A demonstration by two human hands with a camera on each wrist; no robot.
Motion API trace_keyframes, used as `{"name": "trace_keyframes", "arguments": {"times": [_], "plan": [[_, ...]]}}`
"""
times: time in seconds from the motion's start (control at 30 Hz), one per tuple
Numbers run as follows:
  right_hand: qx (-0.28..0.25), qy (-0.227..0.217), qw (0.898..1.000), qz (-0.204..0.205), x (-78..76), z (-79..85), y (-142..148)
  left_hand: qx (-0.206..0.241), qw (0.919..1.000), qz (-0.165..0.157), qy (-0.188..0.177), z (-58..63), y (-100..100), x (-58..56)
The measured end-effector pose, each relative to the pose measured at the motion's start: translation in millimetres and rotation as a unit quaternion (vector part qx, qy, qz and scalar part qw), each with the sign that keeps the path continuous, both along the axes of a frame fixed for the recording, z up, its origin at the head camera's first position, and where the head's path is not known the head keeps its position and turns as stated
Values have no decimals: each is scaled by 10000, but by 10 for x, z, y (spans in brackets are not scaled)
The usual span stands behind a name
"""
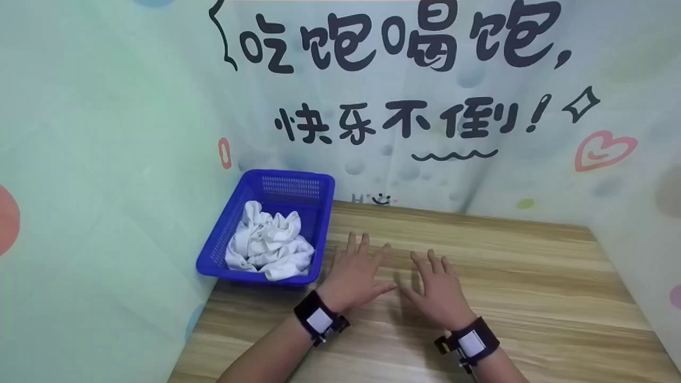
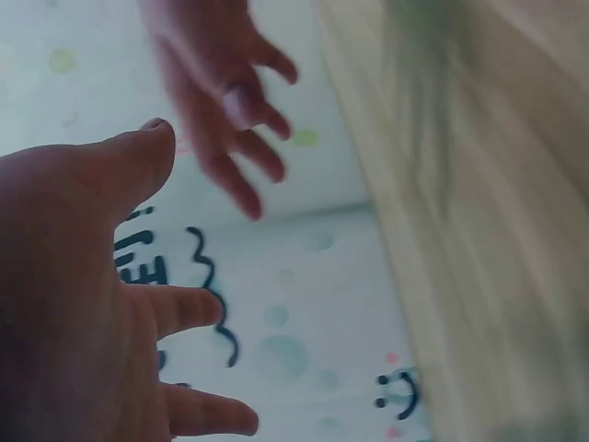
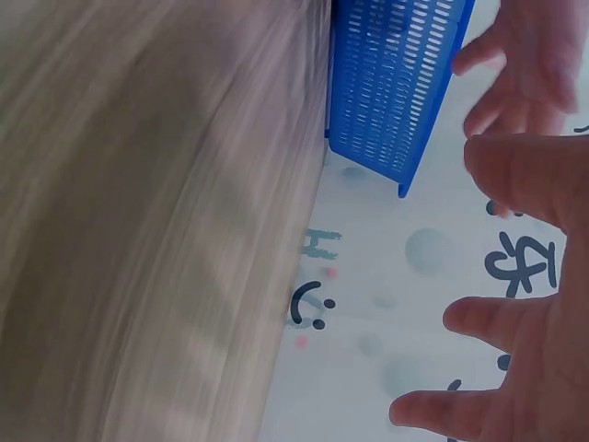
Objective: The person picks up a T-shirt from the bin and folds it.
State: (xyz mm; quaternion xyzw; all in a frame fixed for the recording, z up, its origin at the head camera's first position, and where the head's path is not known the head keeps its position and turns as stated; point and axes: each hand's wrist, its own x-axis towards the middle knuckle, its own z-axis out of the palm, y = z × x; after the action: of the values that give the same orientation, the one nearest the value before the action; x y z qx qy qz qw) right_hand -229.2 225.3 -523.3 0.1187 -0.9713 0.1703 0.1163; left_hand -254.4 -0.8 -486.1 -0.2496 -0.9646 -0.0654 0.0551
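Observation:
My left hand (image 1: 354, 279) hovers over the wooden table just right of a blue plastic basket (image 1: 325, 223), fingers spread and holding nothing. A crumpled white cloth (image 1: 268, 242) lies inside the basket; whether it is one piece or several I cannot tell. To the right, my right hand (image 1: 439, 292) is also spread, palm toward the table, with nothing in it. A small gap separates the two thumbs. In the left wrist view both hands appear with straight, parted fingers. The right wrist view catches the basket's perforated side (image 3: 386, 92) beyond the right hand (image 3: 525, 341).
The wood-grain table (image 1: 532, 298) reaches back to a printed fabric wall (image 1: 404, 175) with dark lettering. Fabric walls also stand along the left (image 1: 106, 213) and right sides. The basket sits close against the left wall. Each wrist wears a black strap with a camera.

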Motion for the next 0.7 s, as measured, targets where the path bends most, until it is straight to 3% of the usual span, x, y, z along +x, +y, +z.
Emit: {"name": "trace_keyframes", "arguments": {"times": [0.17, 0.27, 0.37, 0.5, 0.63, 0.7], "plan": [[-171, -35, 9997, 142, 9, -21, -38, -37, 9996, 4, 272, 375, -174, -18], [-257, -53, 9996, 127, 26, -14, -46, -19, 9996, -28, 283, 611, -338, -115], [-324, -78, 9994, 91, 41, -1, -50, 5, 9999, 96, 118, 809, -588, -304], [-332, -70, 9994, 116, 39, 1, -59, -74, 9980, 585, -232, 981, -1042, -646], [-308, -78, 9994, 161, 33, -15, -67, -220, 9937, 834, -715, 1019, -1479, -985], [-315, -93, 9993, 183, 32, -25, -67, -208, 9891, 902, -1147, 987, -1641, -1110]]}}
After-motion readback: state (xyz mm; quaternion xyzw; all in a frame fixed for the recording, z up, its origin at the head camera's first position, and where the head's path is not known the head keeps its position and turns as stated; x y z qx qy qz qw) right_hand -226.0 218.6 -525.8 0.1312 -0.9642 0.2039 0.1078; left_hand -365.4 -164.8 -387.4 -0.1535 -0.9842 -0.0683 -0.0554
